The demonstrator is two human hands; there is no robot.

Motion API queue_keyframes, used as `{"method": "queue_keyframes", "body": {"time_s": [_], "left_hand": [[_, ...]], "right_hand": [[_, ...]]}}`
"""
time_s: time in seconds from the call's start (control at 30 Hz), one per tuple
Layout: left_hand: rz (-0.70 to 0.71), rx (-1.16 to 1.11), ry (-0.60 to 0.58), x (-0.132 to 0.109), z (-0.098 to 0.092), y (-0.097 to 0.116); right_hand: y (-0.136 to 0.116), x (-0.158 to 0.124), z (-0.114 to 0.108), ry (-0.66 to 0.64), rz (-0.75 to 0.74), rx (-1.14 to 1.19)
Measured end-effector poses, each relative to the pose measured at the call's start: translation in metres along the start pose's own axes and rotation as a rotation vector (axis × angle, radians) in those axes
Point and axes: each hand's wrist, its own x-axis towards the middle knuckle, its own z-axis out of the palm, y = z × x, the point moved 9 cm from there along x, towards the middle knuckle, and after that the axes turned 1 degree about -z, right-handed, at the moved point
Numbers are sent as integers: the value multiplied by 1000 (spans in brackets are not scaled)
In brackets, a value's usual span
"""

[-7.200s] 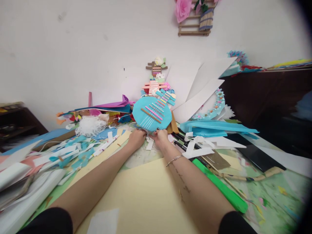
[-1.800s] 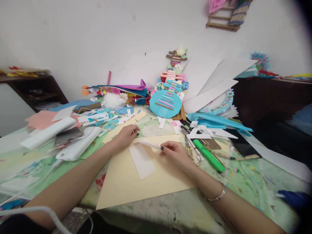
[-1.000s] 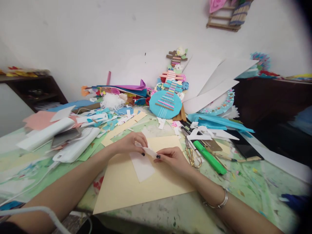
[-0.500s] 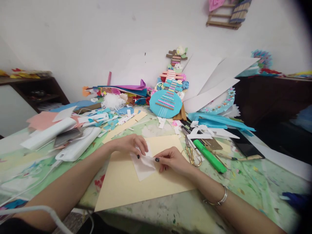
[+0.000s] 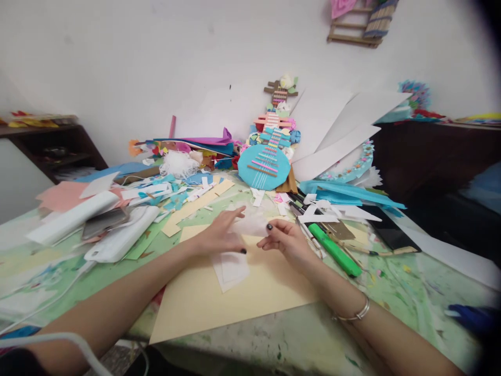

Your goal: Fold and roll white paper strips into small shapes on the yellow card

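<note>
A thin, see-through white paper sheet, blurred by motion, is raised between my hands. My right hand pinches its right edge, the dark thumbnail showing. My left hand is at the sheet's left side, fingers stretched out and thumb apart; whether it touches the sheet is unclear. Below my left hand, white paper lies on a large cream sheet, its upper part hidden by that hand.
Gold-handled scissors, a green cutter and a black phone lie to the right. A white power strip and paper scraps lie left. A blue paper lute leans on the wall behind.
The thin sheet has come up off the white paper and moved away from me, toward the upper right. My left fingers have spread; my right hand has risen slightly right.
</note>
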Motion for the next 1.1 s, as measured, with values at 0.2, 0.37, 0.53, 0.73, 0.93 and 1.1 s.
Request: {"method": "queue_keyframes", "body": {"time_s": [0.2, 0.37, 0.53, 0.73, 0.93, 1.1], "left_hand": [[-95, 328, -156, -4, 15, -19], [-146, 392, -285, -12, -10, -43], [71, 260, 45, -6, -30, -4], [405, 249, 115, -15, 6, 52], [569, 200, 229, -22, 5, 56], [578, 33, 202, -21, -3, 55]], "right_hand": [[-23, -1, -37, 218, -99, 131], [-46, -7, -38, 203, -343, -93], [-38, -16, 3, -43, -549, -873], [-17, -20, 26, -237, -518, -1132], [-19, -19, 26, -277, -547, -1103], [-19, -20, 30, -325, -642, -1184]]}}
